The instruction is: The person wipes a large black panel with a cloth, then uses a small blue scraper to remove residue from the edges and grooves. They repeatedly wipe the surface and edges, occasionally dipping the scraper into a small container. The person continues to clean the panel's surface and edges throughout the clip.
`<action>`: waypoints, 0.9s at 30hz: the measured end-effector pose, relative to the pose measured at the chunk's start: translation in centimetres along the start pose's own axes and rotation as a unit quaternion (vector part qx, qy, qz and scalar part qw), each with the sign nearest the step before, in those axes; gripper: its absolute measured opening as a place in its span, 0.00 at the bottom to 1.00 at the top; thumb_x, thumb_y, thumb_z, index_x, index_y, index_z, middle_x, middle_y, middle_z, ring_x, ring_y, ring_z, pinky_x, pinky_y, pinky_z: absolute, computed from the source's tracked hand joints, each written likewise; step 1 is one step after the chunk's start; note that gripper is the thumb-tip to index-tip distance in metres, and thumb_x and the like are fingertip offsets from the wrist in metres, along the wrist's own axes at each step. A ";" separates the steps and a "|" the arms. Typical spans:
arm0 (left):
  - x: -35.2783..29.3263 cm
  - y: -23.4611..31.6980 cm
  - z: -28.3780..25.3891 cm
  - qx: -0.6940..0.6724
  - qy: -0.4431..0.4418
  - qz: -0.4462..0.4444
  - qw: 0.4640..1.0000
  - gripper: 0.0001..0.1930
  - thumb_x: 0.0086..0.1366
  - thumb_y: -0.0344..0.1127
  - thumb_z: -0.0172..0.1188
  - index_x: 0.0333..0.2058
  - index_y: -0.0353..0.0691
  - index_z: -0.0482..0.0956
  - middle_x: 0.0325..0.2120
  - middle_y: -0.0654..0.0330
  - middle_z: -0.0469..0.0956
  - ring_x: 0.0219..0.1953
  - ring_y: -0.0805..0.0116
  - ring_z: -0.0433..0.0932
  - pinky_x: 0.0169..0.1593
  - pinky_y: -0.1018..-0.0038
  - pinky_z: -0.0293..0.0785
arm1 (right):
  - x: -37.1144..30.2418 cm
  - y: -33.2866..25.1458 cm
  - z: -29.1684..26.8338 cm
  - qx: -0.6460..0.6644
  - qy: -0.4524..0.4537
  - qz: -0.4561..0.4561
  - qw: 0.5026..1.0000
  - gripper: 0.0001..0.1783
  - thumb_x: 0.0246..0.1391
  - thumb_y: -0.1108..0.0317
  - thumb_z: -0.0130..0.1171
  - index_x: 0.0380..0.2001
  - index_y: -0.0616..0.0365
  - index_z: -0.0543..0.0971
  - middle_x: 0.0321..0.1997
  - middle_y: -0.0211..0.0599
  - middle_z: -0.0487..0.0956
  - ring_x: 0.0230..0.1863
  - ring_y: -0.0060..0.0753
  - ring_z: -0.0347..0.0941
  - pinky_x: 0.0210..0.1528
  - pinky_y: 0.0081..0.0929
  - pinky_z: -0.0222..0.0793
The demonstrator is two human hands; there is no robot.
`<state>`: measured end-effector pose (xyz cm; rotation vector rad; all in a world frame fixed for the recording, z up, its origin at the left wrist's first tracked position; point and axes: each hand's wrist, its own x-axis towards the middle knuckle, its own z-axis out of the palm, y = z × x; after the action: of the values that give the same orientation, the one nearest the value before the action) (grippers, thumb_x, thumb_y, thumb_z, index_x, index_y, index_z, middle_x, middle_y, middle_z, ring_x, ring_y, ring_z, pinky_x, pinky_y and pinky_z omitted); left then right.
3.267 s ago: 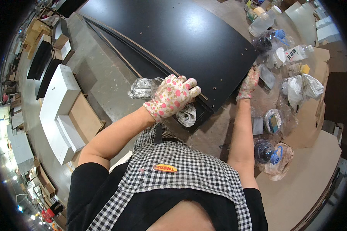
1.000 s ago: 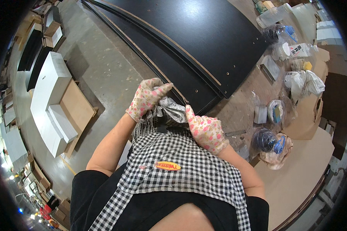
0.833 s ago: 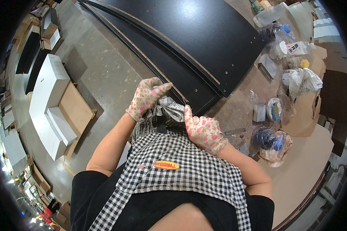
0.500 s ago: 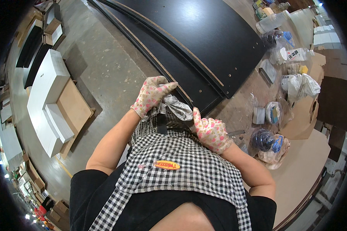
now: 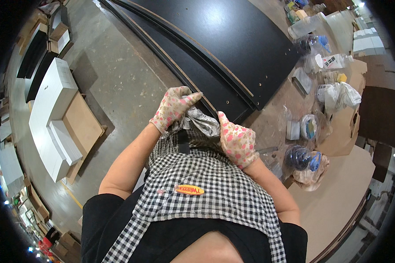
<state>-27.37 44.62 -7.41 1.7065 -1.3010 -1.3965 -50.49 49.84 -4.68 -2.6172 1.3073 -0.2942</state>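
Observation:
My left hand (image 5: 176, 108), in a floral-print glove, is closed on a crumpled grey-white rag (image 5: 202, 120), its fingertips over the near edge of a narrow black panel (image 5: 180, 65). The rag spreads right toward my other hand. My right hand (image 5: 238, 140), gloved alike, is at the panel's near corner, one digit extended against the edge. Its other fingers are curled, and whatever they may hold is hidden. Beyond the narrow panel, a wide black board (image 5: 237, 44) lies with small holes near its right end.
Plastic bottles (image 5: 305, 26), a bundled white plastic bag (image 5: 340, 95), a blue-handled jug (image 5: 299, 158) and a tape roll (image 5: 309, 126) crowd the right side, near cardboard (image 5: 342, 144). White panels (image 5: 50, 114) are stacked on the left over the concrete floor (image 5: 114, 65).
My right hand has shifted slightly up and left along the panel's corner, its forearm drawn inward. My left hand stays at the rag. The view has shifted a little.

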 end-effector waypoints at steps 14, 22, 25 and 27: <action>-0.2 0.7 0.6 -0.046 0.001 0.003 0.999 0.22 0.61 0.49 0.68 0.24 0.32 0.80 0.18 0.67 0.72 0.24 0.80 0.67 0.28 0.73 0.66 | 0.6 3.3 0.0 0.279 0.046 0.044 0.958 0.21 0.55 0.78 0.59 0.54 0.63 0.78 0.32 0.41 0.84 0.25 0.35 0.80 0.29 0.28 0.75; 0.2 0.2 0.6 0.022 -0.003 -0.028 0.999 0.24 0.63 0.52 0.66 0.25 0.32 0.80 0.18 0.63 0.76 0.23 0.77 0.72 0.29 0.72 0.70 | -0.2 3.6 0.8 0.292 0.076 0.026 0.953 0.21 0.55 0.82 0.59 0.53 0.62 0.79 0.42 0.49 0.85 0.38 0.41 0.85 0.36 0.30 0.79; 0.2 0.5 0.5 0.023 0.012 -0.021 0.999 0.24 0.63 0.51 0.66 0.23 0.33 0.76 0.17 0.67 0.69 0.24 0.79 0.66 0.27 0.72 0.65 | -0.5 3.6 1.0 0.291 0.077 0.038 0.953 0.21 0.56 0.81 0.58 0.53 0.61 0.79 0.41 0.48 0.85 0.36 0.39 0.84 0.35 0.29 0.78; 0.0 1.0 0.4 0.045 -0.005 -0.005 0.999 0.23 0.62 0.50 0.67 0.25 0.32 0.78 0.18 0.67 0.72 0.25 0.79 0.68 0.29 0.74 0.67 | -0.8 3.6 0.9 0.289 0.081 0.051 0.953 0.22 0.55 0.81 0.57 0.54 0.60 0.79 0.37 0.43 0.86 0.29 0.31 0.83 0.30 0.25 0.76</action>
<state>-28.03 44.33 -6.62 1.7701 -1.3817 -1.3717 -53.48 48.40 -6.59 -2.0599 1.1706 -0.7593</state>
